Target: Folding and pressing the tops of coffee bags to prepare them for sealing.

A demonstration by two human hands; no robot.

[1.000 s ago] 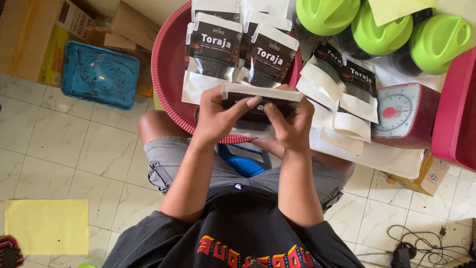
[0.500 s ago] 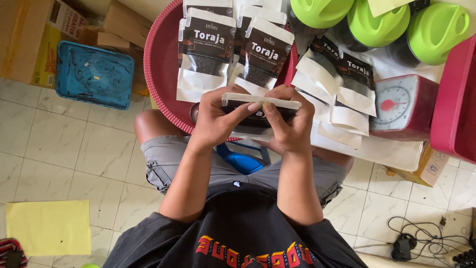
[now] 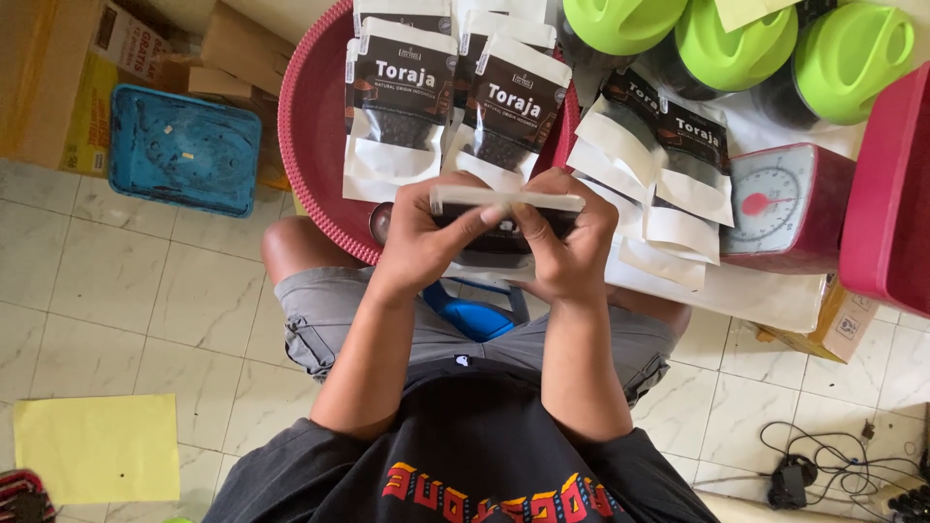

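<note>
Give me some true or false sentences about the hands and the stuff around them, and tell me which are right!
1. Both hands, the left hand and the right hand, hold one pouch. True.
2. The big round basin is blue. False: it is red; the blue thing is a small box.
3. A kitchen scale stands to the right of the hands. True.
4. The jar lids are yellow. False: they are green.

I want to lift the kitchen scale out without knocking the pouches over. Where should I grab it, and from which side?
Probably grip the red kitchen scale by its boxy body, across the two flat sides, coming from above. Its dial faces up, and flat pouches lie against its left edge, so a sideways reach from there would likely disturb them.
</note>
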